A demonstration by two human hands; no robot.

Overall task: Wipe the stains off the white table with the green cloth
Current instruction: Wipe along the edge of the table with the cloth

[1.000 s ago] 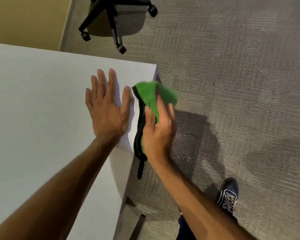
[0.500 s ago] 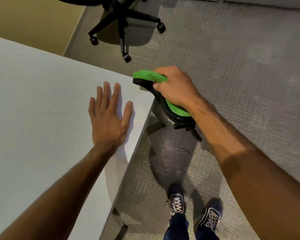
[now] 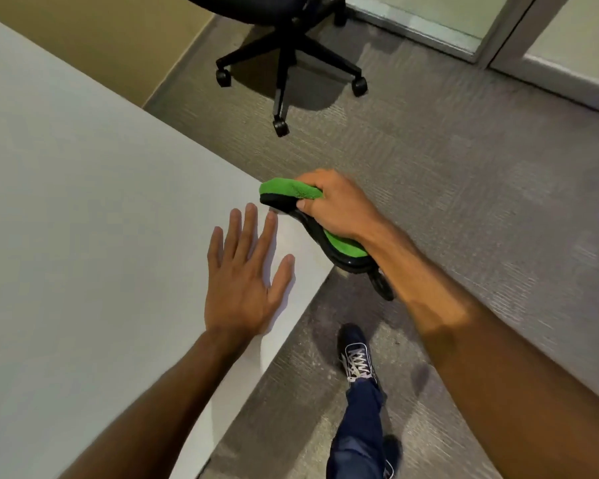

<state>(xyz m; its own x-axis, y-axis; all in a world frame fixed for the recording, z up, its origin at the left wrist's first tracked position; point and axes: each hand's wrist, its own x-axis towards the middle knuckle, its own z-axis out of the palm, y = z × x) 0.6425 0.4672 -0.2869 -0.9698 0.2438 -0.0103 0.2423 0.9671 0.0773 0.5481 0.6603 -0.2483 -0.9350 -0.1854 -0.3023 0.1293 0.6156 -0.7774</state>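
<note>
My left hand lies flat on the white table, fingers straight and spread, close to the table's right corner. My right hand grips the green cloth, which has a black underside and a black edge. The cloth sits at the table's corner, partly over the edge, with its lower end trailing under my wrist. I see no clear stains on the white surface.
A black office chair base on castors stands on the grey carpet beyond the table corner. My shoe and blue trouser leg are below the table edge. A glass door frame runs along the top right.
My right hand turned from palm-side to knuckles-up and carried the cloth from beside the table edge to the corner. The left hand stayed flat. The view tilted up toward the chair.
</note>
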